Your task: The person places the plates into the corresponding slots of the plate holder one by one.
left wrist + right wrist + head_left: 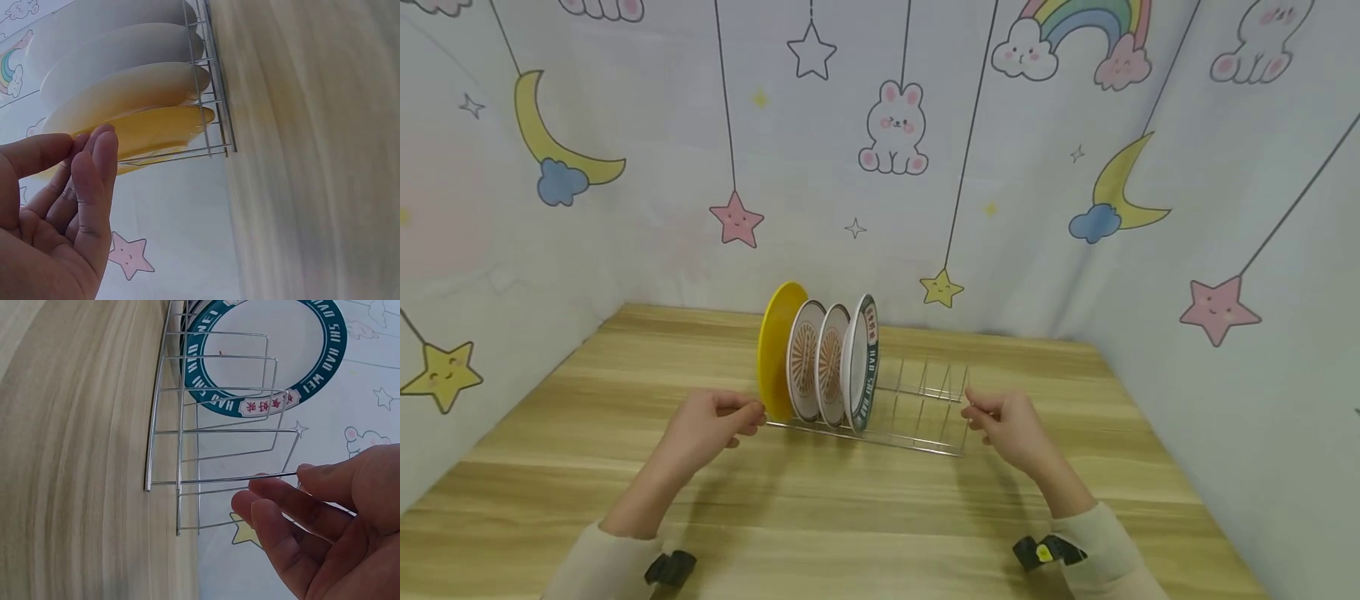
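A wire dish rack (pixel 925 450) stands on the table with plates upright in its left half. From the left come a yellow plate (pixel 772 358), two white plates with brown sunburst centres (pixel 805 360) (pixel 832 367), and a white plate with a green lettered rim (pixel 870 375). My left hand (pixel 711 425) pinches the rack's left end wire between thumb and fingers, close beside the yellow plate (pixel 150 131). At the opposite end my right hand (pixel 1007 425) pinches the top of the end wire, clearly seen in the right wrist view. The slots beside this hand hold no plates.
The wooden table (pixel 850 533) extends in front of the rack and to both sides. Behind it hangs a pale curtain (pixel 820 167) printed with rabbits, stars and moons. Black straps (pixel 670 569) sit at both sleeve cuffs.
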The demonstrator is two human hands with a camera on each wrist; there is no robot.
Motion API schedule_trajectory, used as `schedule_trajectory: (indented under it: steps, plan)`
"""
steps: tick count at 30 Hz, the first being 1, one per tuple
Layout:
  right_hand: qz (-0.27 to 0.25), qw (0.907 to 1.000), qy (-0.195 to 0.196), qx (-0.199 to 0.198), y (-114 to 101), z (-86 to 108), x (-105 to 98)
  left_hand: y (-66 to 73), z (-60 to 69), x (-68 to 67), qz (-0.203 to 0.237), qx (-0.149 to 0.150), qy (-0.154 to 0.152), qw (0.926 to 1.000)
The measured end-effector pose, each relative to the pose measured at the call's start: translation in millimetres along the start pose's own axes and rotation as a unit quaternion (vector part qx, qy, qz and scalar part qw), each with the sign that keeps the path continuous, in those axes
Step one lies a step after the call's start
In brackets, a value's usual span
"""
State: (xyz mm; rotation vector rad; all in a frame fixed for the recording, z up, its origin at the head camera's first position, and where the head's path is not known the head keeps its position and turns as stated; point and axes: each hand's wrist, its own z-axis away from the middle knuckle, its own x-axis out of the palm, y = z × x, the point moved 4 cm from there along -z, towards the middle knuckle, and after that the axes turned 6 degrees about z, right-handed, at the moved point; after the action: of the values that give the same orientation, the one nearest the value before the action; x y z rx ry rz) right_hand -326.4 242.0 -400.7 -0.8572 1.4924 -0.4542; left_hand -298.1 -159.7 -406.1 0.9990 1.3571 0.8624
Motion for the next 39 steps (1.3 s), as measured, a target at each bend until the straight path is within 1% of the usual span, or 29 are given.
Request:
schedule_trajectory:
  steps: [5, 11, 15, 18, 24, 26, 30, 34, 37, 39]
  plan:
    - [0.013, 0.9999, -0.001, -0.003, -1, 4.5, 3, 5.5, 6.0, -1.1, 0.0, -0.009, 0.004, 0.9999]
    - [0.045, 0.9987, 0.006, -0.023, -6, 9.4, 8, 16.4, 15.1, 4.4, 0.001, 0.005, -0.016, 0.9999]
    - [0.102, 0.992, 0.02, -0.071, -14, 13.0, 13, 23.7, 19.8, 10.7, -0.004, 0.014, -0.028, 0.9995]
    - [0.129, 0.9852, 0.033, -0.108, -21, 15.4, 18, 27.5, 21.5, 15.1, -0.009, 0.02, -0.033, 0.9992]
    - [0.131, 0.9812, 0.044, -0.135, -31, 18.9, 29, 34.0, 23.5, 25.3, -0.007, 0.043, -0.052, 0.9977]
    - [0.14, 0.978, 0.048, -0.146, -36, 19.8, 32, 36.4, 23.4, 28.0, -0.007, 0.051, -0.056, 0.9971]
    - [0.154, 0.9724, 0.052, -0.167, -45, 22.4, 38, 37.6, 22.3, 33.3, -0.006, 0.052, -0.059, 0.9969]
    - [0.167, 0.9687, 0.053, -0.176, -50, 22.9, 46, 37.9, 20.2, 40.3, -0.011, 0.053, -0.07, 0.9961]
    - [0.179, 0.9646, 0.057, -0.185, -54, 23.2, 51, 39.9, 18.6, 46.0, -0.015, 0.062, -0.08, 0.9947]
    - [0.186, 0.961, 0.06, -0.195, -59, 24.2, 54, 41.3, 17.5, 49.6, -0.019, 0.068, -0.081, 0.9942]
